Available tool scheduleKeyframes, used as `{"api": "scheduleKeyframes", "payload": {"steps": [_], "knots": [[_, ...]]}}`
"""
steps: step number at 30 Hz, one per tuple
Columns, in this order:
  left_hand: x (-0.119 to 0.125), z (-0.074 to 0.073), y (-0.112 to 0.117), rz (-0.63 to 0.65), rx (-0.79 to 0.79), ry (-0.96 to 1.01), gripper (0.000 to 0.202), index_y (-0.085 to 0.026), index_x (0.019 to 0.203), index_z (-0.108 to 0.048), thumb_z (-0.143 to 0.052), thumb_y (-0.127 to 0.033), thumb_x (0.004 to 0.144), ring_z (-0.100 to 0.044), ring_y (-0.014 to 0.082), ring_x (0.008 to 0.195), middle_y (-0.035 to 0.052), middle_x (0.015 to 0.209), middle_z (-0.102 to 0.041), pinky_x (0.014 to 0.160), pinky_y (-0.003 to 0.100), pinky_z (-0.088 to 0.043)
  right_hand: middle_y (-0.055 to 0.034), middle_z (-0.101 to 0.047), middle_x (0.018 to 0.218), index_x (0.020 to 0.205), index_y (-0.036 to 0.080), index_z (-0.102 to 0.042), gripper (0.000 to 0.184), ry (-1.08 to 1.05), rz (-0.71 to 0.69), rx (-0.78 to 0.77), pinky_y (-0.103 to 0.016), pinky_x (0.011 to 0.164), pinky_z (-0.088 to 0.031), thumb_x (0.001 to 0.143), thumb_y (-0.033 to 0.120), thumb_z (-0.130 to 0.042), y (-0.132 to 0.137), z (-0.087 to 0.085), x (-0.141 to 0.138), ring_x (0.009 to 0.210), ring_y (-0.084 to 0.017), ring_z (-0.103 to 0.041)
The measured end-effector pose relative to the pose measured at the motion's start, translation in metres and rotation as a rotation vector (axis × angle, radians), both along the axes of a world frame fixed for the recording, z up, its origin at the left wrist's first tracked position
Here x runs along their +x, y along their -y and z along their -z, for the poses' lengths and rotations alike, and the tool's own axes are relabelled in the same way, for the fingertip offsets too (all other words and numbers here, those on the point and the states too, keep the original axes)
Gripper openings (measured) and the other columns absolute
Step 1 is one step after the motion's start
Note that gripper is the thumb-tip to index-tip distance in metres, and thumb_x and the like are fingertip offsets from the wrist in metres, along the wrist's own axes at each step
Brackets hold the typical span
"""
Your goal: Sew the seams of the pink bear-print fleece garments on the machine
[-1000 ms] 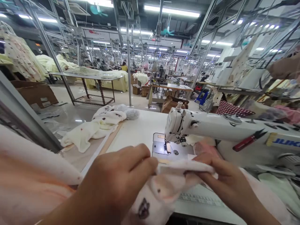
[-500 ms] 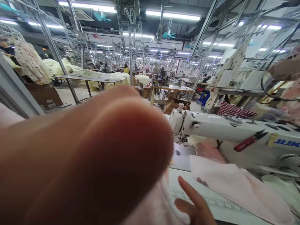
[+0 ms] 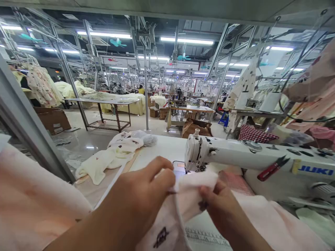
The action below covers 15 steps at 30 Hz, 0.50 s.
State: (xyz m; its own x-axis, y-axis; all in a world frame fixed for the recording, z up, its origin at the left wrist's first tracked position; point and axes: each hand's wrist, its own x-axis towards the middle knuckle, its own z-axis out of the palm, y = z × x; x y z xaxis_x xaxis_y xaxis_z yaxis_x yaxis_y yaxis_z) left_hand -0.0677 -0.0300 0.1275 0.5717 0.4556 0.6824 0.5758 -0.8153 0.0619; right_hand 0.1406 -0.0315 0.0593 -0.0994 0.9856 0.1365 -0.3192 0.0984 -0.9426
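My left hand (image 3: 146, 188) is closed on the edge of a pale pink fabric piece (image 3: 167, 223) with dark printed motifs. Its fingertips pinch the cloth just in front of the sewing machine (image 3: 222, 150). At the other end of that edge, my right hand (image 3: 220, 198) grips the same fabric between thumb and fingers. The stretch of cloth between the hands is lifted near the needle area, partly covering the machine's plate. More pale pink fabric (image 3: 282, 216) lies to the right, under and beside my right forearm.
Red-handled thread snips (image 3: 273, 168) rest on the machine arm. Printed white cloth (image 3: 112, 153) is heaped at the table's left edge. Pink fabric (image 3: 34, 198) hangs at the left beside a metal post (image 3: 34, 115). Thread cones (image 3: 270, 101) stand at the back right.
My left hand has come down from close in front of the camera to the fabric. My right hand, earlier with fingers apart over the table, now grips the cloth, which is raised.
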Motion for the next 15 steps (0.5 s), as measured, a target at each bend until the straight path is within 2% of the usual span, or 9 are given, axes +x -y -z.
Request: {"api": "scheduleKeyframes", "payload": {"steps": [3, 6, 10, 11, 13, 15], "knots": [[-0.010, 0.002, -0.001, -0.093, -0.022, -0.013, 0.013, -0.020, 0.082, -0.047, -0.037, -0.016, 0.087, -0.062, 0.0141, 0.067, 0.0046, 0.111, -0.057, 0.051, 0.024, -0.047, 0.0000, -0.060, 0.065, 0.080, 0.020, -0.063, 0.022, 0.064, 0.235, 0.155, -0.025, 0.050, -0.048, 0.069, 0.036, -0.073, 0.000, -0.004, 0.009, 0.055, -0.013, -0.055], [-0.006, 0.001, 0.004, -0.058, -0.033, -0.039, 0.012, -0.020, 0.088, -0.048, -0.036, -0.018, 0.087, -0.063, 0.0162, 0.067, 0.0086, 0.124, -0.053, 0.053, 0.028, -0.051, 0.0010, -0.055, 0.067, 0.068, 0.019, -0.055, 0.021, 0.143, 0.324, 0.328, -0.022, 0.044, -0.047, 0.071, 0.033, -0.071, 0.000, -0.015, 0.011, 0.053, -0.011, -0.053], [0.013, 0.000, 0.008, -0.021, -0.022, -0.030, 0.012, -0.019, 0.089, -0.048, -0.036, -0.019, 0.088, -0.064, 0.0171, 0.070, 0.0114, 0.130, -0.049, 0.054, 0.029, -0.051, 0.0044, -0.046, 0.058, 0.065, 0.020, -0.048, 0.031, 0.238, 0.438, 0.338, -0.018, 0.040, -0.042, 0.070, 0.038, -0.072, 0.005, -0.032, -0.004, 0.048, -0.009, -0.046], [0.018, -0.002, 0.008, -0.013, -0.023, -0.026, 0.012, -0.019, 0.088, -0.048, -0.036, -0.020, 0.089, -0.063, 0.0165, 0.069, 0.0104, 0.126, -0.052, 0.053, 0.028, -0.050, 0.0043, -0.046, 0.058, 0.069, 0.020, -0.051, 0.030, 0.287, 0.429, 0.372, -0.019, 0.041, -0.042, 0.073, 0.043, -0.069, 0.008, -0.034, -0.010, 0.049, -0.009, -0.046], [0.023, -0.007, 0.010, 0.021, -0.013, -0.028, 0.011, -0.020, 0.087, -0.048, -0.037, -0.021, 0.090, -0.060, 0.0138, 0.062, 0.0054, 0.104, -0.061, 0.048, 0.024, -0.046, 0.0002, -0.055, 0.070, 0.088, 0.023, -0.054, 0.035, 0.376, 0.429, 0.524, -0.023, 0.049, -0.048, 0.077, 0.056, -0.058, 0.013, -0.035, -0.022, 0.057, -0.013, -0.054], [0.019, -0.016, 0.013, 0.030, 0.059, -0.019, 0.012, -0.021, 0.086, -0.047, -0.036, -0.021, 0.091, -0.052, 0.0112, 0.053, -0.0012, 0.079, -0.058, 0.044, 0.022, -0.038, -0.0075, -0.059, 0.096, 0.118, 0.026, -0.042, 0.057, 0.603, 0.428, 0.685, -0.030, 0.063, -0.054, 0.078, 0.066, -0.047, 0.021, -0.027, -0.030, 0.080, -0.020, -0.061]]}}
